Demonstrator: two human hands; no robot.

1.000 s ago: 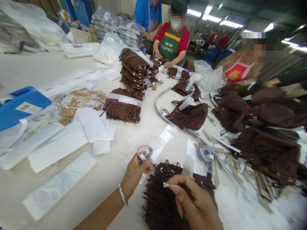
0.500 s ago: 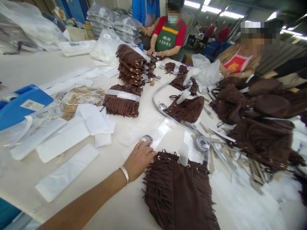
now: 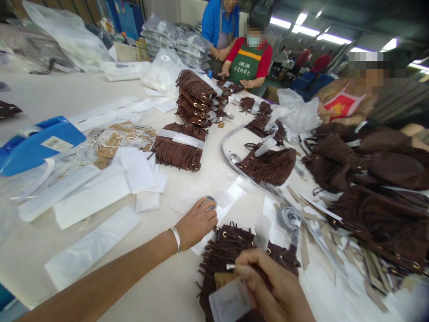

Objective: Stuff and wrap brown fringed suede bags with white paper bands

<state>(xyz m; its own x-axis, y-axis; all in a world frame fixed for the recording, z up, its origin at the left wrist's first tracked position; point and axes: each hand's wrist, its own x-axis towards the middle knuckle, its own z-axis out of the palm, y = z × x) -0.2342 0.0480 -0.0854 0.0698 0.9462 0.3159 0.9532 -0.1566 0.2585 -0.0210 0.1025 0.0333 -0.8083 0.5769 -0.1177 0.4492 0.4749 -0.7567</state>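
A dark brown fringed bag (image 3: 209, 268) with gold eyelets lies in front of me, partly covered by my right hand. My left hand (image 3: 197, 223) is closed at the bag's upper left corner, its fingers curled over a small grey roll of wrapped strap (image 3: 210, 202). Above the bag, my right hand (image 3: 275, 281) pinches a hang tag (image 3: 229, 300) by its white string. The tag shows a pale card with a brown card behind it. A second wrapped strap roll (image 3: 287, 218) rests past the bag's upper right corner.
Brown fringed bags stand stacked (image 3: 194, 100) farther back, and more are heaped (image 3: 375, 210) at right. White paper strips (image 3: 94, 201), a tangle of tags (image 3: 124, 136) and a blue holder (image 3: 43, 143) lie left. Co-workers stand across the table; one wears a green apron (image 3: 251, 60).
My right hand has come into view over the bag with the hang tag. My left hand's fingers have curled further around the strap roll. The view has shifted slightly.
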